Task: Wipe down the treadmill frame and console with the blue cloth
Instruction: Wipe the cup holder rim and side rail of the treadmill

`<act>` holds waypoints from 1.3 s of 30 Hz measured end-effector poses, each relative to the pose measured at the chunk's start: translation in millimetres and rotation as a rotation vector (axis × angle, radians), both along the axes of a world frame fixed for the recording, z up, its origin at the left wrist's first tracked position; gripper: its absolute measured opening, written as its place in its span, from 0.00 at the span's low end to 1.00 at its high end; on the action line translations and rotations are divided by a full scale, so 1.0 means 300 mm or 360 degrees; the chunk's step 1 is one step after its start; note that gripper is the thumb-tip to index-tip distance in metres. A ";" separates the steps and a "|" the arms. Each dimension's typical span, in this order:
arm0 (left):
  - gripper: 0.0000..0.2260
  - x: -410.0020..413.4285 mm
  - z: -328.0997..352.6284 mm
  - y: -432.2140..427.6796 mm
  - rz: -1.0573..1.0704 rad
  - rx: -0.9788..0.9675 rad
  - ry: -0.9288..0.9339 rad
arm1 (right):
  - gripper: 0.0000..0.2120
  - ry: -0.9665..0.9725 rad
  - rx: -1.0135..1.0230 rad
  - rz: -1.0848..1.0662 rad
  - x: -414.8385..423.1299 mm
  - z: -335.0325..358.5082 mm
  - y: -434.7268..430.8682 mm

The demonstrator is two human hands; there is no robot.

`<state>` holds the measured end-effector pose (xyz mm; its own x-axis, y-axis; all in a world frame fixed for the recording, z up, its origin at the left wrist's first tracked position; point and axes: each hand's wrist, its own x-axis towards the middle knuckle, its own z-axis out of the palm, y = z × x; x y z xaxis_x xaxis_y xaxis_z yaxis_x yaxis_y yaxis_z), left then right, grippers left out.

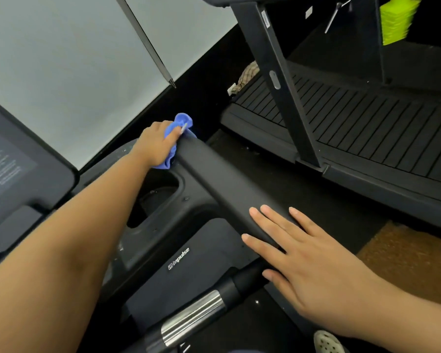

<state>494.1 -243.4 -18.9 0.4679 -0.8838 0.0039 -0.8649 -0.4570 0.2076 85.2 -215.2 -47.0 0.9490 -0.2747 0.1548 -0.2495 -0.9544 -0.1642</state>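
Treadmill side arm [227, 189]: long, black, served as landmark. Right hand [303, 258]: lay on its near end, fingers [273, 222] straight and flat, holding nothing. Left hand [155, 143]: at its far end, fingers [173, 133] curled round the blue cloth [180, 122], which sat bunched against the arm. Likely best: one firm pull toward the bracing hand.

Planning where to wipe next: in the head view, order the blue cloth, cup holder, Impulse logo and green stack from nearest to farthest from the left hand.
1. Blue cloth, gripped in the left hand at the rail's far end.
2. Cup holder, just below the hand.
3. Impulse logo, lower, nearer the camera.
4. Green stack, far off at top right.
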 end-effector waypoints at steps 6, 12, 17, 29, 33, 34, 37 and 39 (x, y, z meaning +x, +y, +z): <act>0.32 0.156 -0.021 0.108 0.0592 0.0050 -0.0069 | 0.27 0.0016 -0.0005 -0.0047 0.003 0.002 0.005; 0.20 -0.028 0.011 0.107 0.0252 -0.0108 0.0175 | 0.28 0.0056 -0.0040 -0.0040 0.002 0.006 0.004; 0.17 -0.351 0.013 0.090 -0.0453 -0.0058 0.0070 | 0.29 0.0027 -0.0012 -0.0131 0.004 0.010 0.012; 0.16 -0.330 -0.030 0.011 -0.0331 -0.0208 -0.0007 | 0.29 0.0022 0.0360 -0.0229 0.187 0.062 -0.026; 0.19 -0.229 -0.025 -0.025 -0.0001 -0.0214 -0.0055 | 0.31 0.0242 0.0293 -0.0229 0.341 0.065 -0.093; 0.20 -0.187 -0.026 -0.024 0.0084 -0.0206 -0.0034 | 0.31 0.0259 0.0297 -0.0237 0.360 0.061 -0.100; 0.26 -0.063 -0.012 -0.007 0.0308 -0.0087 -0.0113 | 0.31 0.0232 0.0300 -0.0246 0.366 0.044 -0.103; 0.25 0.015 -0.001 0.009 0.0456 0.0017 -0.0210 | 0.31 0.0190 0.0283 -0.0253 0.361 0.037 -0.102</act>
<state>498.6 -240.7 -19.3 0.6941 -0.7162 0.0729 -0.7196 -0.6877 0.0961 193.5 -245.8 -35.9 0.9003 -0.4348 -0.0197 -0.4218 -0.8604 -0.2861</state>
